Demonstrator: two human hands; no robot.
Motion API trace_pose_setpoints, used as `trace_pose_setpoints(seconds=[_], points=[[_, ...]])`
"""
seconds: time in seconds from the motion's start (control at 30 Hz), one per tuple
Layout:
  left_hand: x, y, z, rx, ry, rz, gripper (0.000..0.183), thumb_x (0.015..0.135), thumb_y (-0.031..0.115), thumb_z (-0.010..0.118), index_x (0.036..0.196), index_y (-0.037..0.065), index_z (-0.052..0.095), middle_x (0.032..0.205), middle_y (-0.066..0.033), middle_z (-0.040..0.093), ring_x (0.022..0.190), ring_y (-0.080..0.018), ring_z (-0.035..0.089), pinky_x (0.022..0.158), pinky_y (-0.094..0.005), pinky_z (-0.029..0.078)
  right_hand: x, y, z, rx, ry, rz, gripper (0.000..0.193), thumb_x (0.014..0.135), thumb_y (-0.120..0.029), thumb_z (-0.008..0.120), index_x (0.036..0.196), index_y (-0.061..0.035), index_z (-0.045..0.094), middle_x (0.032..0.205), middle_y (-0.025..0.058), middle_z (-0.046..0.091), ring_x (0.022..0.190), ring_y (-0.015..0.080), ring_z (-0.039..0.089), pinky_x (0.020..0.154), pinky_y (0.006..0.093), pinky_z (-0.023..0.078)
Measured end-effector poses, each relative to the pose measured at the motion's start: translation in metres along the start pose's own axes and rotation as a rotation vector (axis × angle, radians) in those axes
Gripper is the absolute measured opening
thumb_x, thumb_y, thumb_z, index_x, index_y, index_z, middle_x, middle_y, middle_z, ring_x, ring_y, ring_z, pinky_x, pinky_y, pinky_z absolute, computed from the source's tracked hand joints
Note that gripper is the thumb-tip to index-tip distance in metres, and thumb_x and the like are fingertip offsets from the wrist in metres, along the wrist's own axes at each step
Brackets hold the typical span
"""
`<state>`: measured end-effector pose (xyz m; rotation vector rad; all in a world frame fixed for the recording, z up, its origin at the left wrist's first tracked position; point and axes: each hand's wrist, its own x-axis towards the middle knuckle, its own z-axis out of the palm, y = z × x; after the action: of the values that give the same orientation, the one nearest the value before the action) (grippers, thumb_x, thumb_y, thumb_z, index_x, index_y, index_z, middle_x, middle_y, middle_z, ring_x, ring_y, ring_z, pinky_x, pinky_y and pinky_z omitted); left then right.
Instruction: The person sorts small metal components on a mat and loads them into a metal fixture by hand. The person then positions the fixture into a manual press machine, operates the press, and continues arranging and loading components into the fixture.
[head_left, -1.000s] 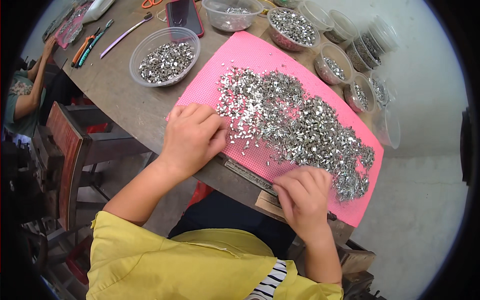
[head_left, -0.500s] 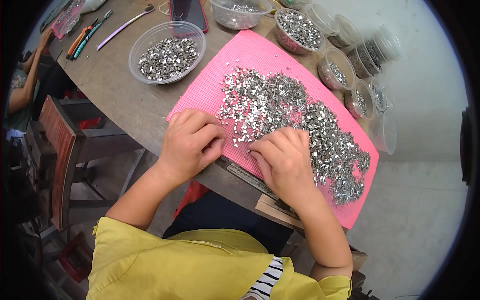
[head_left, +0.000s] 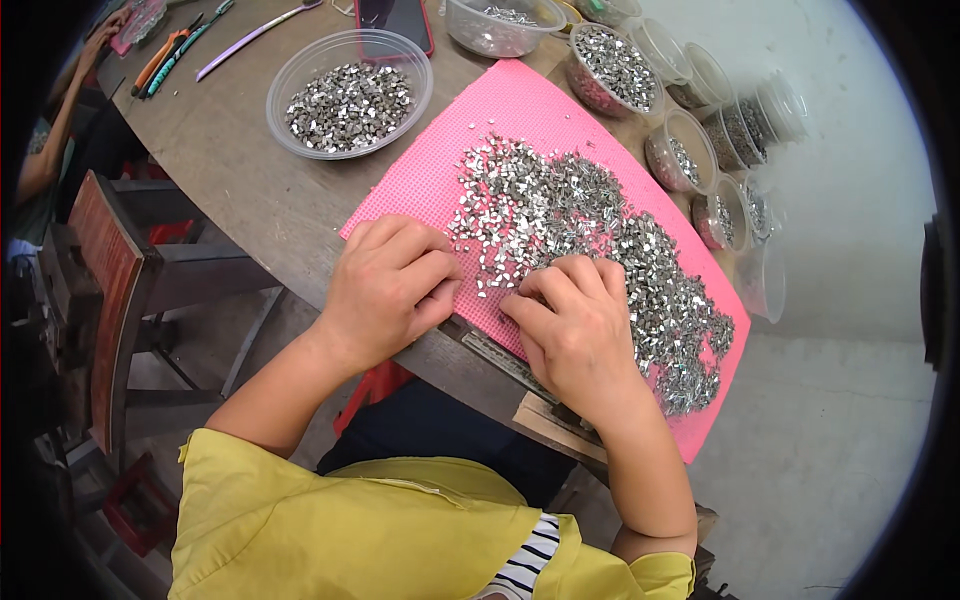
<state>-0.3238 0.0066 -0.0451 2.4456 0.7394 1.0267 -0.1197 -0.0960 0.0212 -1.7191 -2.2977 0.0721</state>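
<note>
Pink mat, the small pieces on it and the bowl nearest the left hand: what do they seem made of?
Pink mat: perhaps rubber or foam, matte, with a fine grid texture.
Small pieces: probably metal, with bright glints beside dull grey faces.
Bowl: likely clear plastic, glossy; the table shows through.

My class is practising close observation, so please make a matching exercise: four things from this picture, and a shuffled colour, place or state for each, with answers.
Things:
1. left hand
2. mat
3. phone
4. brush

Descriptions:
A. dark screen, reddish edge
B. pink, under loose metal pieces
C. thin, with a purple handle
D. at the mat's left end, fingers bent

Right pairs: 1-D, 2-B, 3-A, 4-C
</note>
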Motion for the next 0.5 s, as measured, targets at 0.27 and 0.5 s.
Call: trace_pose_setpoints(seconds=[0.27, 0.5], points=[[0.001, 0.001, -0.001, 0.011, 0.001, 0.012, 0.016, 0.075, 0.008, 0.078, 0.087, 0.012, 0.069, 0.096, 0.0004, 0.066, 0.095, -0.0230, 0.064, 0.084, -0.0391, 0.049, -0.014, 0.008, -0.009, -0.022, 0.088, -0.019, 0.027, 0.073, -0.007, 0.079, 0.099, -0.0142, 0.077, 0.099, 0.0005, 0.067, 0.097, 0.0246, 0.062, 0.089, 0.0420, 0.042], [0.001, 0.001, 0.000, 0.008, 0.013, 0.015, 0.016, 0.074, 0.008, 0.078, 0.087, 0.013, 0.068, 0.096, 0.0006, 0.066, 0.094, -0.0227, 0.064, 0.083, -0.0388, 0.049, -0.014, 0.008, -0.003, 0.012, 0.093, -0.038, 0.028, 0.074, -0.007, 0.078, 0.101, -0.0147, 0.077, 0.099, 0.0006, 0.067, 0.097, 0.0243, 0.062, 0.089, 0.0413, 0.043]])
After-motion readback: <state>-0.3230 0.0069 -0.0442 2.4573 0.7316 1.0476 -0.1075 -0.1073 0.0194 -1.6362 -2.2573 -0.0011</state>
